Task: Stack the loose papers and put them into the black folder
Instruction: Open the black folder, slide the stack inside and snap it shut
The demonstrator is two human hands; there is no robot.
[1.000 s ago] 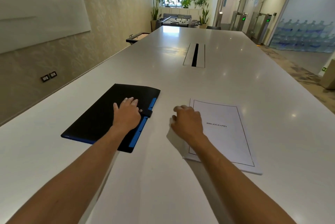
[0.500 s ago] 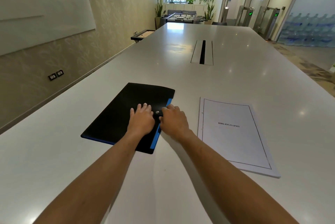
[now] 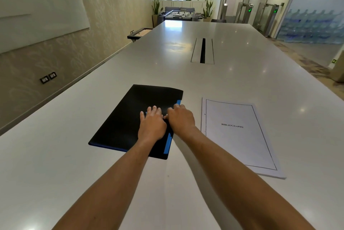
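Pressing left hand (image 3: pixel 153 124) flat on closed black folder (image 3: pixel 130 118); right hand (image 3: pixel 181 118) seemingly pinching its blue edge, papers (image 3: pixel 238 136) lying beside on surface (image 3: pixel 242 73).

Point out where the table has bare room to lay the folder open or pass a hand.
Bare table lies left of the black folder, and beyond it up to the cable slot. The near edge around the forearms is bare too. The strip between folder and paper stack is tight: the left hand and right hand crowd the folder's blue edge.
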